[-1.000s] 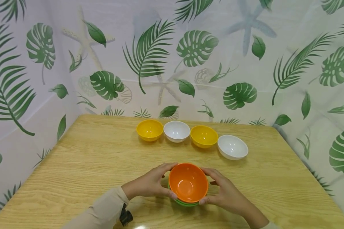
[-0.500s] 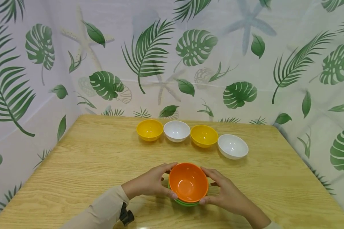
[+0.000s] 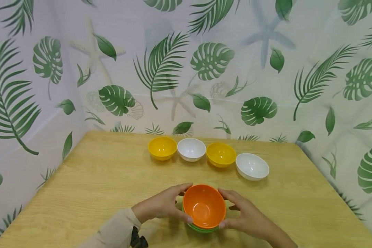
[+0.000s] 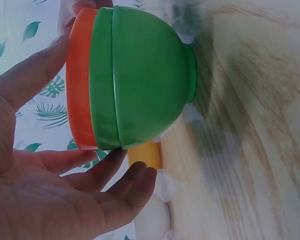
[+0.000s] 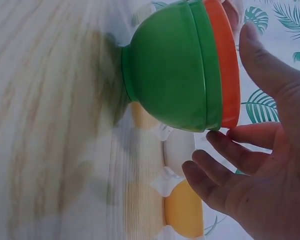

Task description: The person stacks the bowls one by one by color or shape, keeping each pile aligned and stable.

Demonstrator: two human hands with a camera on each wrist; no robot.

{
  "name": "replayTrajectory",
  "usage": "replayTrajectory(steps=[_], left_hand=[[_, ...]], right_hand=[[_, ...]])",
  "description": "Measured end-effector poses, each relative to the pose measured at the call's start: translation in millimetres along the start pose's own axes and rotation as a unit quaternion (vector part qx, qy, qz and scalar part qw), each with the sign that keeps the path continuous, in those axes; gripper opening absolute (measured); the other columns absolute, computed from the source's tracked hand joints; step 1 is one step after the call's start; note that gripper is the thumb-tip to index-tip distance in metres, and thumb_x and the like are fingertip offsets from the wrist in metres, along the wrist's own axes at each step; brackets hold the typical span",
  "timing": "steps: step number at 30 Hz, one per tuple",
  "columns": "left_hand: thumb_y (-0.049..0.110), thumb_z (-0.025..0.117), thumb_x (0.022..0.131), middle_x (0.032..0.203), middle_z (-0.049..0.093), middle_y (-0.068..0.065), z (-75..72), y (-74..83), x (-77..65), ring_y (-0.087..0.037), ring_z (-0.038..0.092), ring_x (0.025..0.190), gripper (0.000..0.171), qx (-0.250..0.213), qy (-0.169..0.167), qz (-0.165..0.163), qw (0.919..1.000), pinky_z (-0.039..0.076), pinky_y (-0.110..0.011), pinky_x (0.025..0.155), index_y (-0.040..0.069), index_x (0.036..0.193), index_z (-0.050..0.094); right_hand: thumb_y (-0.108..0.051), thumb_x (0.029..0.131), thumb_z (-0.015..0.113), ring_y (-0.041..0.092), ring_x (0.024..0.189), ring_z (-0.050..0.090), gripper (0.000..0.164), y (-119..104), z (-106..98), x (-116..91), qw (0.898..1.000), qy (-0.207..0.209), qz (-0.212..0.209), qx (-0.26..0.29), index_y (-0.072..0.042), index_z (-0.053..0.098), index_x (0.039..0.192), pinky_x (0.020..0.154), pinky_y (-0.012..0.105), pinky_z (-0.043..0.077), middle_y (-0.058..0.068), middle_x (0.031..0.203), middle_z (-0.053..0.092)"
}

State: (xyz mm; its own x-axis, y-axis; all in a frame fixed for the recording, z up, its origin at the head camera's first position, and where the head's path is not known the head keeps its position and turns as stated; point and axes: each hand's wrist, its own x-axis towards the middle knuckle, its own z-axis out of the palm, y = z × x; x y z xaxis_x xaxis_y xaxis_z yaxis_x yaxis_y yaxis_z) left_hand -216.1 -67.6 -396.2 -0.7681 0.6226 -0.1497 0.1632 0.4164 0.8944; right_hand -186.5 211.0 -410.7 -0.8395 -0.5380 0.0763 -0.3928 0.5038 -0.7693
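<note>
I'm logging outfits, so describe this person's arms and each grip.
The left sleeve is cream and long, with a chunky black band at its cuff. The right forearm is bare nearly to the picture's edge. The left grip and right grip wear no visible gloves or rings.

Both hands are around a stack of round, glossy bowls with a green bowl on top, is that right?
Not quite: the glossy round orange bowl is on top, with green bowls beneath it, as the head view shows. The rest stands.
</note>
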Motion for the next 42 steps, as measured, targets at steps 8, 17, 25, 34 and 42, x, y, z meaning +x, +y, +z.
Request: replayTrajectory(steps=[8,17,25,34,42], left_hand=[[0.022,0.086,0.072,0.143,0.043,-0.013,-4.6,7.6,-2.7,-0.036,0.035,0.135,0.087,0.027,0.013,0.012,0.9995,0.029,-0.058,0.109,0.009,0.145,0.040],[0.029,0.067,0.090,0.143,0.047,-0.002,-5.4,49.2,8.3,-0.026,0.034,0.138,0.024,-0.006,0.059,0.076,0.9953,0.026,-0.059,0.110,0.013,0.108,0.071],[0.019,0.055,0.098,0.125,0.064,-0.004,10.6,87.2,24.9,-0.014,0.054,0.120,0.024,-0.149,0.102,0.145,0.9728,0.038,-0.041,0.108,0.003,0.109,0.069],[0.022,0.051,0.100,0.131,0.059,0.004,45.5,102.9,50.9,-0.015,0.049,0.123,0.029,-0.276,0.131,0.123,0.9443,0.038,-0.039,0.105,0.012,0.125,0.064],[0.028,0.047,0.101,0.149,0.039,-0.003,68.3,111.6,72.1,-0.024,0.032,0.139,0.050,-0.386,0.178,0.078,0.9019,0.027,-0.048,0.113,0.011,0.147,0.036]], right_hand=[[-0.025,0.088,0.070,0.038,0.123,0.049,0.073,1,-1,-4,0.999,0.032,-0.018,-0.011,-0.005,0.034,0.148,0.089,0.040,0.053,0.016,0.138,0.049],[-0.020,0.101,0.050,0.022,0.103,0.064,0.037,2,-11,-7,0.983,0.185,0.019,0.005,-0.006,0.052,0.135,0.082,0.028,0.055,0.012,0.116,0.065],[-0.016,0.100,0.051,0.005,0.078,0.065,0.028,14,-25,-14,0.947,0.305,0.047,0.090,0.006,0.063,0.112,0.071,0.020,0.056,-0.001,0.087,0.068],[-0.024,0.101,0.050,0.002,0.086,0.064,0.037,30,-41,-26,0.924,0.340,0.103,0.139,0.009,0.060,0.114,0.079,0.012,0.051,-0.015,0.089,0.067],[-0.031,0.100,0.052,0.000,0.086,0.063,0.020,38,-57,-33,0.888,0.354,0.154,0.250,-0.019,0.068,0.105,0.077,0.013,0.049,-0.018,0.092,0.067]])
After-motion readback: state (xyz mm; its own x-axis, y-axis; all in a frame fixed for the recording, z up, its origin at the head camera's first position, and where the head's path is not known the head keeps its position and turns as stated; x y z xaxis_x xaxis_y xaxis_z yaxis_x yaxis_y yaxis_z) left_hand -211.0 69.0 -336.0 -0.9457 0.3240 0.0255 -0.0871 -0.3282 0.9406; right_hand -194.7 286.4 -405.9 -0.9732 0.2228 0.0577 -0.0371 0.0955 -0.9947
